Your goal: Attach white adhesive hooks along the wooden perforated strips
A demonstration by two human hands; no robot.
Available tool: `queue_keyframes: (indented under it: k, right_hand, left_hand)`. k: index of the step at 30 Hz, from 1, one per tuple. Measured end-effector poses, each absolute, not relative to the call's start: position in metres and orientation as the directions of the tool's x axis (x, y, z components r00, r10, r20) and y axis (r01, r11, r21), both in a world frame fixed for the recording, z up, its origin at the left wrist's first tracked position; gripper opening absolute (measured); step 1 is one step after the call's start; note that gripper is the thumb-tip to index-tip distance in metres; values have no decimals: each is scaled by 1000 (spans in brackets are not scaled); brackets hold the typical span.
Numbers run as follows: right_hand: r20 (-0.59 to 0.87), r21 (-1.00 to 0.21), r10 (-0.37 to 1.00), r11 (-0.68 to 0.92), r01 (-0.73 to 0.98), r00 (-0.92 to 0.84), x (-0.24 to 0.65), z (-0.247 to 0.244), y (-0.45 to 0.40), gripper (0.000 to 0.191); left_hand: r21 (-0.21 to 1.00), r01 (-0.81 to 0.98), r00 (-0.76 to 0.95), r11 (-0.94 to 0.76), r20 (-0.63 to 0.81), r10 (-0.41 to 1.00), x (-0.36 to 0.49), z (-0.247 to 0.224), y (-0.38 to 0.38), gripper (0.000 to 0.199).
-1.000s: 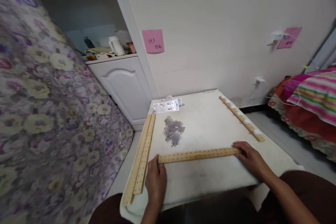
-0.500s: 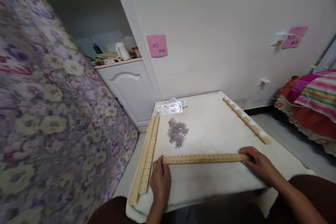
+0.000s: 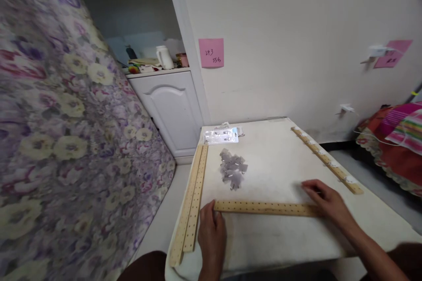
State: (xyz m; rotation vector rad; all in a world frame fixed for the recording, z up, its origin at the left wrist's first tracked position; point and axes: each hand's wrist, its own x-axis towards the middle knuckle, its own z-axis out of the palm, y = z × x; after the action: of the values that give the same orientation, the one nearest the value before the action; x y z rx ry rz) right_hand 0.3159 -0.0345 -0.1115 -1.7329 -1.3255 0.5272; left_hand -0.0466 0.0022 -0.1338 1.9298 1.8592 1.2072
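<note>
A wooden strip with rows of small holes (image 3: pixel 267 208) lies across the near part of the white table. My left hand (image 3: pixel 212 228) grips its left end between thumb and fingers. Over the strip's right end is my right hand (image 3: pixel 326 199), its fingers apart and raised above the table, holding nothing I can see. Beyond the strip sits a pile of small grey clear packets (image 3: pixel 232 169). Two more perforated strips (image 3: pixel 194 202) lie side by side along the left edge. Along the right side rests a strip with white pieces on it (image 3: pixel 325 158).
Clear plastic packaging (image 3: pixel 220 135) lies at the table's back left corner. A floral curtain (image 3: pixel 82 140) hangs at the left, beside a white cabinet (image 3: pixel 171 109). The wall borders the table's far edge, and a bed with colourful covers (image 3: pixel 392 131) stands at the right.
My right hand has let go of the strip's right end and lifted, its fingers now spread. My left hand keeps its hold. The view has shifted slightly.
</note>
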Motion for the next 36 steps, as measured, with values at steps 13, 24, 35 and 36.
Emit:
queue_keyframes:
  k: [13, 24, 35, 36]
  right_hand:
    - [62, -912, 985, -11, 411, 163, 143, -122, 88, 15]
    - [43, -996, 997, 38, 86, 64, 147, -126, 79, 24]
    - [46, -998, 994, 41, -55, -100, 139, -114, 67, 19]
    - [44, -998, 991, 39, -49, -123, 138, -114, 67, 18]
  left_hand:
    - [685, 705, -161, -183, 406, 899, -50, -134, -1, 34]
    - [716, 681, -177, -152, 363, 915, -49, -134, 0, 33]
    - [822, 550, -191, -144, 291, 938, -49, -126, -4, 25]
    - [826, 545, -194, -141, 288, 938, -48, -124, -4, 26]
